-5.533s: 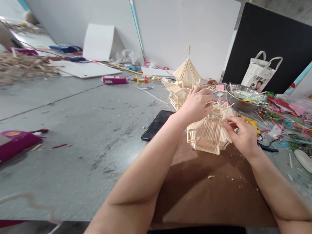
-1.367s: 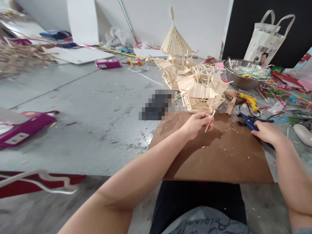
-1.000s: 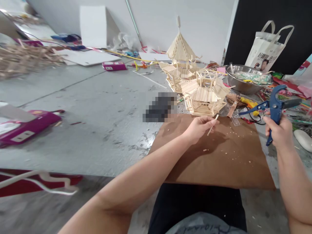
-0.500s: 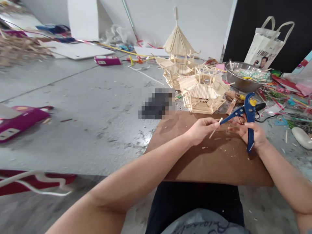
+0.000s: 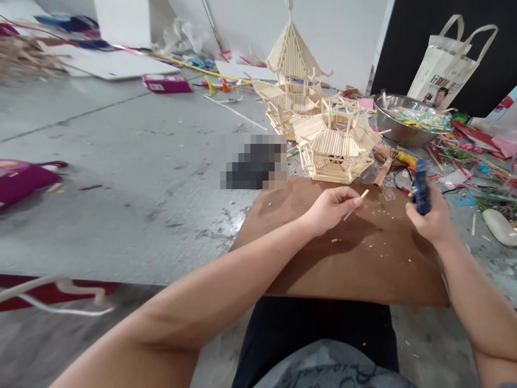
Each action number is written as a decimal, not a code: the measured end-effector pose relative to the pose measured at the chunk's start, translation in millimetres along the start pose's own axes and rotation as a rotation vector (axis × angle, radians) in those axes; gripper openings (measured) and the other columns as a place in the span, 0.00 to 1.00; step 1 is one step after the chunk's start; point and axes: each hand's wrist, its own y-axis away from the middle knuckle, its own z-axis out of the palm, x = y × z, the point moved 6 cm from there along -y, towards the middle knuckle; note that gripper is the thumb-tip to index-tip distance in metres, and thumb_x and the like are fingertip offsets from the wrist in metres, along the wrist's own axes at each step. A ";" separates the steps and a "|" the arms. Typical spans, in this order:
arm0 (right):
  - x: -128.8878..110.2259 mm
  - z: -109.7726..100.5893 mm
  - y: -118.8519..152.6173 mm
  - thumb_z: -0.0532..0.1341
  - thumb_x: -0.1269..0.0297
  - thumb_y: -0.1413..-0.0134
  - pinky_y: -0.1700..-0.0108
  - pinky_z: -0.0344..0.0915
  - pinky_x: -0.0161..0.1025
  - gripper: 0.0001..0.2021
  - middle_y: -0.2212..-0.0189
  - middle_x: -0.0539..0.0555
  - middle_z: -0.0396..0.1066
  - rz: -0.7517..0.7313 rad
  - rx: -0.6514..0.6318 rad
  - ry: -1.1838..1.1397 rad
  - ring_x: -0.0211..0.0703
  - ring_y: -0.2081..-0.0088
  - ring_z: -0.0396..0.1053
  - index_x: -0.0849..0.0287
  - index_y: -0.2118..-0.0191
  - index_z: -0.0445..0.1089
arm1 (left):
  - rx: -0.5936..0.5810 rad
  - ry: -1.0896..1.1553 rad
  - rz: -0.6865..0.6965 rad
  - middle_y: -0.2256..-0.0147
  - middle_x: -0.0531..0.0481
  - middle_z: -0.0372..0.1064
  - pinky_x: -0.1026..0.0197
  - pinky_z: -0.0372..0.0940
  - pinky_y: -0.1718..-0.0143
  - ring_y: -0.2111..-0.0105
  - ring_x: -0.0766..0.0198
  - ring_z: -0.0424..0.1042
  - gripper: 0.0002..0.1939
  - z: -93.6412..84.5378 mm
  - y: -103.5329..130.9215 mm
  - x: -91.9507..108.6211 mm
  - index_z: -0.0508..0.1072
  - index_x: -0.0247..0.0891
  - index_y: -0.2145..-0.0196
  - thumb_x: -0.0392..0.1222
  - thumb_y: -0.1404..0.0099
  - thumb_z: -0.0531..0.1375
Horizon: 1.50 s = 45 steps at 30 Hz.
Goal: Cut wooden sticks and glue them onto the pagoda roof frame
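My left hand [image 5: 337,207] pinches a short pale wooden stick [image 5: 364,194] above the brown board [image 5: 315,269]. To its right, my right hand [image 5: 434,215] is wrapped round a blue cutting tool [image 5: 421,187], now seen end-on, near the board's right edge. Small cut bits of stick lie scattered on the board. Just behind the board stands a stick-built model [image 5: 337,145] with a slatted, flared roof and an open top. Behind that one rises a taller stick pagoda [image 5: 293,54] with a pointed roof.
A metal bowl [image 5: 404,129] of wrapped sticks sits at the back right, by a white bag [image 5: 440,70]. Plastic scraps and a white computer mouse [image 5: 500,226] lie at the right. Purple glue-gun-like boxes [image 5: 167,83] are at the left; a blurred dark object lies left of the models.
The blue tool has come away from my left hand and turned end-on, with my right hand now closed round it. The whole view has shifted slightly.
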 end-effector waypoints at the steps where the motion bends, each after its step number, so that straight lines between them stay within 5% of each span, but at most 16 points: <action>1: 0.2 1.3 -0.7 0.55 0.63 0.58 0.53 0.60 0.47 0.21 0.58 0.61 0.66 -0.042 -0.021 0.125 0.52 0.55 0.65 0.58 0.53 0.60 | 0.010 -0.014 0.020 0.77 0.52 0.69 0.67 0.55 0.75 0.78 0.72 0.62 0.10 -2.7 0.0 2.8 0.69 0.34 0.76 0.44 0.45 0.59; 8: -10.4 32.3 2.4 0.55 0.67 0.60 0.54 0.60 0.46 0.23 0.57 0.60 0.67 -0.224 -0.319 0.284 0.52 0.55 0.65 0.59 0.52 0.59 | 0.002 -0.055 0.105 0.81 0.54 0.66 0.68 0.53 0.76 0.81 0.74 0.59 0.10 -6.0 2.4 12.4 0.68 0.34 0.77 0.44 0.44 0.58; 28: -30.9 36.9 14.5 0.57 0.66 0.59 0.57 0.62 0.47 0.21 0.60 0.61 0.69 -0.356 -0.337 0.290 0.53 0.58 0.65 0.61 0.55 0.60 | -0.153 -0.068 0.078 0.79 0.53 0.66 0.68 0.58 0.72 0.78 0.72 0.63 0.11 7.7 4.0 1.3 0.71 0.31 0.73 0.44 0.44 0.58; 45: -32.3 38.7 14.7 0.56 0.67 0.60 0.57 0.62 0.48 0.20 0.61 0.62 0.69 -0.331 -0.353 0.338 0.54 0.59 0.66 0.63 0.55 0.61 | -0.144 -0.041 0.047 0.81 0.55 0.65 0.70 0.56 0.75 0.80 0.74 0.61 0.09 10.6 5.1 1.0 0.71 0.30 0.71 0.40 0.42 0.56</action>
